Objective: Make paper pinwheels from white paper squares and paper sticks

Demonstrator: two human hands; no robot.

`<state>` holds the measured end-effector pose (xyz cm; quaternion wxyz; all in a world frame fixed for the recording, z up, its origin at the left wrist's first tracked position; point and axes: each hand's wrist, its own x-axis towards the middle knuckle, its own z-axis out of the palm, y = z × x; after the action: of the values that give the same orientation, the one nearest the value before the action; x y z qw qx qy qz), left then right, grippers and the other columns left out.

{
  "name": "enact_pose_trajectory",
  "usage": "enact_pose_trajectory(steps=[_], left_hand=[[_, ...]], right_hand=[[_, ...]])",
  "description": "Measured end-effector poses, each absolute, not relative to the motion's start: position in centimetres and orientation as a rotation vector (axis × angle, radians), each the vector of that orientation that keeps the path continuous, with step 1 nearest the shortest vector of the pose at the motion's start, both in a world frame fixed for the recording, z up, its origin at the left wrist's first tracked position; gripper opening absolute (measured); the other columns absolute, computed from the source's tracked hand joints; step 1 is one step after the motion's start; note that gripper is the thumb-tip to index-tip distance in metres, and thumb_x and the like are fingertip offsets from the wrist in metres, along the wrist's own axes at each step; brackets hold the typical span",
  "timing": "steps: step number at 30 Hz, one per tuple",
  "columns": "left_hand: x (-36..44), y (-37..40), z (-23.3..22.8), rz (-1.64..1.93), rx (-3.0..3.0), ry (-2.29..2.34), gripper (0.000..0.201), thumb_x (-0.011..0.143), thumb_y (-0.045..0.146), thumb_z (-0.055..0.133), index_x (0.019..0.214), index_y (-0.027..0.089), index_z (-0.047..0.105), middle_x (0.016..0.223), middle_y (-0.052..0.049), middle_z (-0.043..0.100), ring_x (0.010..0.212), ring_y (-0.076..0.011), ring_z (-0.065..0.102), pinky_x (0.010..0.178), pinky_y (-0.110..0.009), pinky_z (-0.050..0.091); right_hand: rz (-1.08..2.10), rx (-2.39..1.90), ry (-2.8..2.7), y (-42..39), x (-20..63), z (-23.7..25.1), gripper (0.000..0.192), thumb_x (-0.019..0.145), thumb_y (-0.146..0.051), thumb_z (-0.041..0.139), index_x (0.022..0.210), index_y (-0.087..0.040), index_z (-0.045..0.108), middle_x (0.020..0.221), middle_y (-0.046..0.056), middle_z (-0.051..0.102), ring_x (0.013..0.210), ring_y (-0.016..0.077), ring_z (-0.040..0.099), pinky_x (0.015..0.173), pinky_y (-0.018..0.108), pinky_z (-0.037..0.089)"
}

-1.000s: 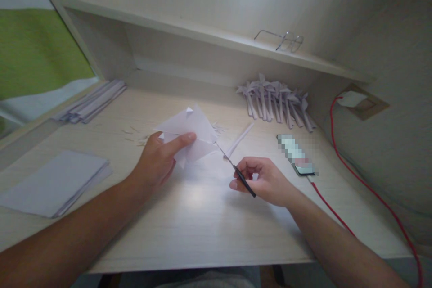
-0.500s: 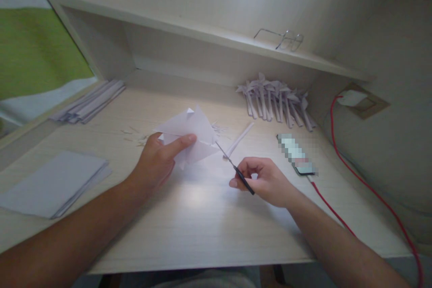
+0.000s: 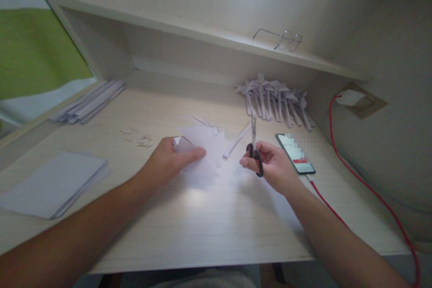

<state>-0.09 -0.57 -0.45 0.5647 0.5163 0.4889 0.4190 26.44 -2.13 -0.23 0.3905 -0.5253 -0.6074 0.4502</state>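
While the left hand lies on the folded paper, fingers closed over its near edge, the sheet sits flat on the desk, prob. pinned so it can't slide. Right hand grips scissors w/ fingers through the loops, blades shut and pointing up and away, clear of the paper. Strip lies between paper and scissors. Phone sits just right of the hand, red cable attached. Folded pcs are piled at rear; sheet stack at left, within reach.
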Motion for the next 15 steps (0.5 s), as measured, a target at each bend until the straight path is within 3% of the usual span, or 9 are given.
enact_pose_trajectory(steps=[4,10,15], left_hand=[[0.6,-1.4,-0.6,0.635,1.400,1.055,0.014,0.072,0.031,0.077,0.076,0.017,0.077,0.062,-0.001,0.070,0.050,-0.0157,0.059,0.048,-0.023,0.041],[0.6,-1.9,-1.0,0.438,1.551,0.973,0.014,0.076,0.030,0.073,0.081,0.018,0.078,0.069,-0.002,0.073,0.056,-0.0161,0.062,0.052,-0.023,0.042],[0.6,-1.1,-1.2,0.708,1.319,1.040,0.019,0.069,0.034,0.083,0.077,0.017,0.077,0.070,-0.003,0.074,0.058,-0.0178,0.065,0.055,-0.024,0.047]], right_hand=[[1.237,-1.152,-1.437,-2.6,25.8,-0.2,0.034,0.068,-0.037,0.091,0.089,-0.020,0.071,0.097,0.007,0.077,0.080,0.0189,0.070,0.073,0.032,0.055],[1.253,-1.232,-1.527,-3.3,24.9,-0.6,0.027,0.063,-0.026,0.092,0.075,-0.018,0.069,0.075,0.002,0.072,0.067,0.0150,0.063,0.065,0.029,0.051],[1.139,-1.270,-1.497,-3.2,24.6,-0.9,0.022,0.064,-0.024,0.087,0.072,-0.018,0.067,0.072,0.001,0.069,0.065,0.0145,0.060,0.063,0.028,0.048]])
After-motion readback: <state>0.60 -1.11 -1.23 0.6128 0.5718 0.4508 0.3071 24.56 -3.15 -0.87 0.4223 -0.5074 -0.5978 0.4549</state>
